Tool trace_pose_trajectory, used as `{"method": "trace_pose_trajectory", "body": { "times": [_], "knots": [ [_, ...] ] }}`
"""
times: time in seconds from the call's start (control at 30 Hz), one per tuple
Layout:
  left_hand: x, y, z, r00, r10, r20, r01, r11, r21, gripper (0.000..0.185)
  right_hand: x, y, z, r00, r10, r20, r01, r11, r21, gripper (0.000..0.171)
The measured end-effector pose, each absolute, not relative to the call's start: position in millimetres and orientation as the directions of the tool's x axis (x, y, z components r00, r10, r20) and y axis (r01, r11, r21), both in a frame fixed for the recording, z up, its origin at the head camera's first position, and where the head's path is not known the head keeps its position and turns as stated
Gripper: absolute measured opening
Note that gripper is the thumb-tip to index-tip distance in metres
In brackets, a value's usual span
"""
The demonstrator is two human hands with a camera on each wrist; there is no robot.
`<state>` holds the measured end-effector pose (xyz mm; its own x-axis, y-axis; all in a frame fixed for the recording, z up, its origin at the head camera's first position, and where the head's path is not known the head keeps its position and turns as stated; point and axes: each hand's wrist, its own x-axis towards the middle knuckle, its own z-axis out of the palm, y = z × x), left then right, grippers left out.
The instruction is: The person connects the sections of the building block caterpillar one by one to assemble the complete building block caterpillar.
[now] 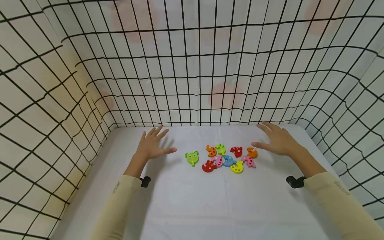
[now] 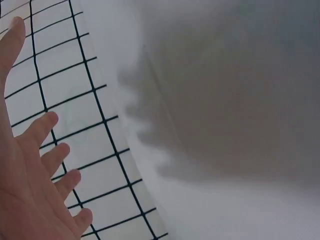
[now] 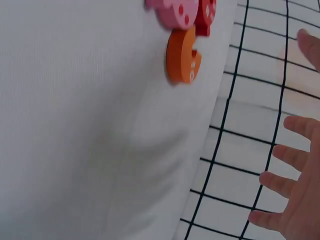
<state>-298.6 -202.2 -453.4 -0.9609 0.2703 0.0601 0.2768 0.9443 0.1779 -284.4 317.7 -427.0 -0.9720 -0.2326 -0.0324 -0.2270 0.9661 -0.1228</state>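
My left hand (image 1: 152, 146) hovers over the table's left side, fingers spread, holding nothing. Nearest to it lies a green animal-head piece (image 1: 192, 158). On the right, my right hand (image 1: 277, 139) is also spread and bare, its thumb close to an orange curved piece (image 1: 252, 152) marked 10. Between the hands sits a cluster of curved number pieces: a red one (image 1: 209, 166) marked 2, a blue one (image 1: 229, 161), a yellow one (image 1: 237, 167), two pink ones, another red, another orange and a light green one (image 1: 220, 149). In the right wrist view the orange piece (image 3: 181, 56) touches or nearly meets a pink one (image 3: 179, 12).
A white cloth (image 1: 186, 203) covers the table. Black wire grid panels (image 1: 199, 76) rise along its back, left and right sides, with pale sheeting behind. Dark wrist cameras (image 1: 145, 181) are strapped at both sleeves.
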Motion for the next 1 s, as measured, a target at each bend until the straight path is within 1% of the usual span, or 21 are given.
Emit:
{"method": "trace_pose_trajectory", "body": {
  "times": [0.17,0.27,0.5,0.7,0.87,1.0],
  "knots": [
    [-294.4,-188.6,-465.4,-0.947,0.300,0.116,0.319,0.918,0.236,0.090,-276.9,297.3,-435.1,-0.967,-0.251,-0.038,-0.238,0.950,-0.200,0.096],
    [-292.0,-179.6,-474.7,-0.943,0.306,0.128,0.330,0.903,0.273,0.081,-272.7,283.7,-444.1,-0.960,-0.277,-0.038,-0.258,0.932,-0.254,0.090],
    [-284.3,-158.5,-490.3,-0.924,0.362,0.124,0.383,0.860,0.338,0.062,-262.1,250.7,-465.1,-0.954,-0.300,-0.015,-0.273,0.887,-0.373,0.081],
    [-276.5,-142.0,-494.7,-0.900,0.426,0.087,0.420,0.801,0.426,0.051,-248.5,218.2,-473.3,-0.941,-0.338,0.016,-0.310,0.841,-0.443,0.070],
    [-272.0,-129.5,-498.8,-0.886,0.458,0.074,0.430,0.751,0.501,0.041,-240.0,196.8,-483.0,-0.928,-0.370,0.043,-0.347,0.818,-0.459,0.062],
    [-271.0,-123.0,-502.6,-0.873,0.478,0.097,0.452,0.716,0.531,0.033,-234.2,179.7,-488.4,-0.931,-0.365,0.015,-0.331,0.824,-0.460,0.062]
  ]
}}
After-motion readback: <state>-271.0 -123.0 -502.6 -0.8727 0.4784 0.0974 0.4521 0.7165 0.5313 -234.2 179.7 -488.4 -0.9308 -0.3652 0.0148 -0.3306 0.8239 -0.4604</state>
